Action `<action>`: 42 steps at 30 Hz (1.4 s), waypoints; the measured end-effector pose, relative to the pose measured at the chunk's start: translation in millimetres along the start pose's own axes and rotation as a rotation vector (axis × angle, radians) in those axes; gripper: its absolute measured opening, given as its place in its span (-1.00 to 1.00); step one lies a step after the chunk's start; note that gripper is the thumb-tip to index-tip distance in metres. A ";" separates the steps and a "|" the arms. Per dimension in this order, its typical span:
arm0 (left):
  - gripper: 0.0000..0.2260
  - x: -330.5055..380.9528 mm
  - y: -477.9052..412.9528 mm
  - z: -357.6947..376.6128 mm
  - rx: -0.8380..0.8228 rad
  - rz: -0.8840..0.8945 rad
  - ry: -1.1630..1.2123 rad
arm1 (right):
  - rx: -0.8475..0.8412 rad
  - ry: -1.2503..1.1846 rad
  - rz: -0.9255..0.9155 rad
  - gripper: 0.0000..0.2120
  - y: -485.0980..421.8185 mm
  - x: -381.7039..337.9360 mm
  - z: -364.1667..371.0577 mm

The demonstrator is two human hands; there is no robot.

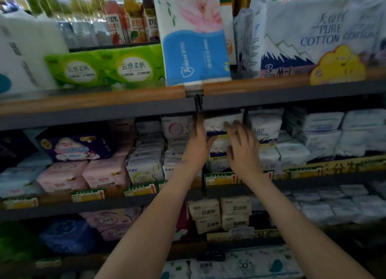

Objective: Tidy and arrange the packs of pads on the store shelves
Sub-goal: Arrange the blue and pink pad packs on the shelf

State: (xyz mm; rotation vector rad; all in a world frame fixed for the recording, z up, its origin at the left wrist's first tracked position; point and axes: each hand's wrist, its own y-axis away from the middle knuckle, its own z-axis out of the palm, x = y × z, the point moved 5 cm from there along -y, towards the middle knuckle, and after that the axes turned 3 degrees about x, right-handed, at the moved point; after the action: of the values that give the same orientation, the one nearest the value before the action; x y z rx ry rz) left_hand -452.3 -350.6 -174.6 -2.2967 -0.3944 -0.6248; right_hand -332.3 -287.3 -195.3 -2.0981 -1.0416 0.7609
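Left forearm and right forearm bare, long and slender, uncovered along the whole visible length up to the wrist, smooth in outline. Left hand and right hand likewise bare, narrow at the wrist, with slim fingers softened by motion blur. Finger ends in shadow; nails and finer surface detail not discernible.

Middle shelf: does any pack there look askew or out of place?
Yes. At the left, a dark purple plastic pack lies tilted on top of the pink plastic packs, while the white packs beside them stand upright.
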 end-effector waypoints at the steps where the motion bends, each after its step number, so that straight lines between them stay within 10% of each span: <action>1: -0.35 0.4 -1.9 1.8 -0.001 -0.020 -0.021 | -0.039 0.019 -0.009 -0.27 2.2 0.8 3.8; 42: -0.49 -198.3 119.2 -194.3 0.166 -0.039 -0.551 | -0.210 -0.218 -0.165 -0.49 26.6 -264.5 102.7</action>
State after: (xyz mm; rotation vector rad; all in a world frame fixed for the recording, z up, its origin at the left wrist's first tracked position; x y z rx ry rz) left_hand -627.6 -591.2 -226.1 -2.2756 -0.7193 0.0394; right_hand -531.2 -489.2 -224.7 -2.1017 -1.4500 0.8416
